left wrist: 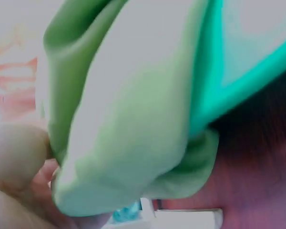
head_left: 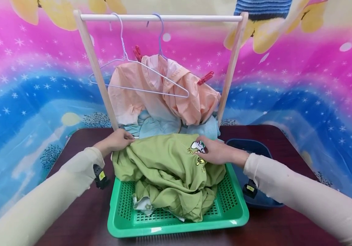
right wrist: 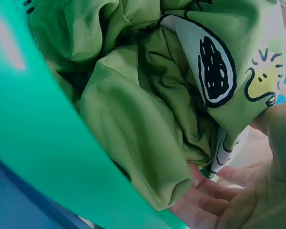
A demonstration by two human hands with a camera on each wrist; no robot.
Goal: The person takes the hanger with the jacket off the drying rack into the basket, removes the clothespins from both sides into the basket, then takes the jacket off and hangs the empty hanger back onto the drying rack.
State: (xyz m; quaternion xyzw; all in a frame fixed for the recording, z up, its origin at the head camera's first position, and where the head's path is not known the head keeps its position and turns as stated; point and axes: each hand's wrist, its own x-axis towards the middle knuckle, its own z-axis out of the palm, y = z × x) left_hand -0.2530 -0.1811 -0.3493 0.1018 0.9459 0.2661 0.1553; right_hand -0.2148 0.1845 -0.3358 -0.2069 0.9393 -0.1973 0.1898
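Note:
A crumpled olive-green garment (head_left: 163, 150) with a cartoon print lies bunched in a green plastic basket (head_left: 176, 231), its upper part raised toward the back. At its upper left my left hand (head_left: 119, 140) pinches the cloth between thumb and fingers. On the other side my right hand (head_left: 214, 150) grips it beside the printed figures. The right wrist view shows the thumb over the print (right wrist: 262, 86) and fingers beneath the fabric. In the left wrist view, green cloth (left wrist: 128, 129) covers most of the fingers. Whether the garment is a shirt or something else cannot be told.
Behind the basket stands a rack (head_left: 237, 58) with a white crossbar. From it hang a bare white hanger (head_left: 151, 90) and a purple hanger (head_left: 160, 37) bearing a pink garment (head_left: 182, 89) with red clothespins (head_left: 206, 78). A dark blue bin (head_left: 265, 198) stands right of the basket.

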